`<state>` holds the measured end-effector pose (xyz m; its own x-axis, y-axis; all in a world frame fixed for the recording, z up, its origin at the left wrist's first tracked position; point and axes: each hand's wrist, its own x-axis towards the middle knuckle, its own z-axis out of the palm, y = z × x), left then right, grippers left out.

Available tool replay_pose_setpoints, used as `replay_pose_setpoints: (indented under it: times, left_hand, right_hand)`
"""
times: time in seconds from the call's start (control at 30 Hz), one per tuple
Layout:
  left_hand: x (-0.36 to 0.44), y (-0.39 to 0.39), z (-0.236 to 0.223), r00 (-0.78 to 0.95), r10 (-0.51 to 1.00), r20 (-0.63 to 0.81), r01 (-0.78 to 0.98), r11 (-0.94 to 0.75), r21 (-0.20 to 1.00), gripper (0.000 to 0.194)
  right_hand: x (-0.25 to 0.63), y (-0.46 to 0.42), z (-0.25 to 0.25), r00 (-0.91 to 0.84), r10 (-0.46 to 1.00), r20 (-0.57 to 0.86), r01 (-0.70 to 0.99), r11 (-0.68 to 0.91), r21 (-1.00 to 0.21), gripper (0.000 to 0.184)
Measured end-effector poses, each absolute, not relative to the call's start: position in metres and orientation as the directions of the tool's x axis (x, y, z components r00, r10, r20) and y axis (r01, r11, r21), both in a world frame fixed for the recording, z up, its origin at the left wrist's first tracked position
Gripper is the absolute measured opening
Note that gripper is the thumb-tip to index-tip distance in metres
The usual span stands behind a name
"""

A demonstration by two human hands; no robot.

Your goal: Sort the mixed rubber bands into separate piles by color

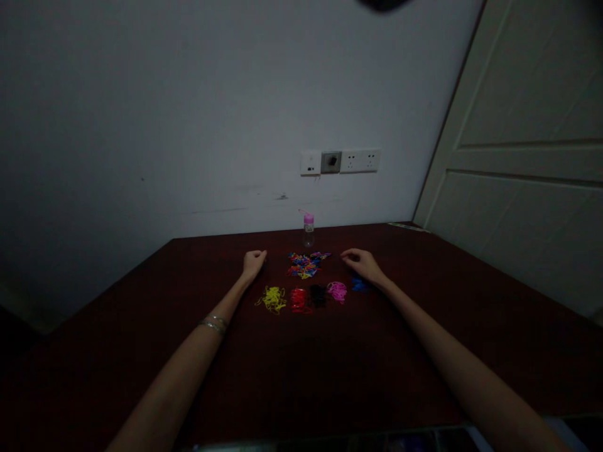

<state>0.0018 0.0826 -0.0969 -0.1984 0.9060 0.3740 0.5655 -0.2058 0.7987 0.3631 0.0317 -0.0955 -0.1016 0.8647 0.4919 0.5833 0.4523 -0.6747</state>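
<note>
Nearest me spreads the dark red surface (325, 370), backed by a grey wall (226, 113), white door (522, 213) at right. I see the left hand (253, 262) and right hand (362, 263) curled narrow; whether they hold anything, I cannot tell. Coloured bands (304, 266) lie piled between them.

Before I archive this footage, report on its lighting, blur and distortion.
Head view: dim overall, the wall brighter than the tabletop; black pile almost lost against the dark wood; a blurred dark shape intrudes at the top edge; door leaning steeply, suggesting wide-angle distortion.
</note>
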Motion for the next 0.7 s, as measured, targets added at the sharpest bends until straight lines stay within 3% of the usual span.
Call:
replay_pose_setpoints:
  times: [0.27,0.7]
  left_hand:
    - [0.002,0.079,-0.097,-0.135,0.930,0.342,0.601,-0.197,0.775,0.034]
    - [0.001,0.076,-0.098,-0.118,0.928,0.353,0.589,-0.221,0.778,0.034]
  right_hand:
    - [0.317,0.032,-0.077,-0.476,0.794,0.378,0.668,0.606,-0.431,0.014]
    - [0.299,0.033,-0.077,-0.446,0.840,0.308,0.789,0.532,-0.307,0.012]
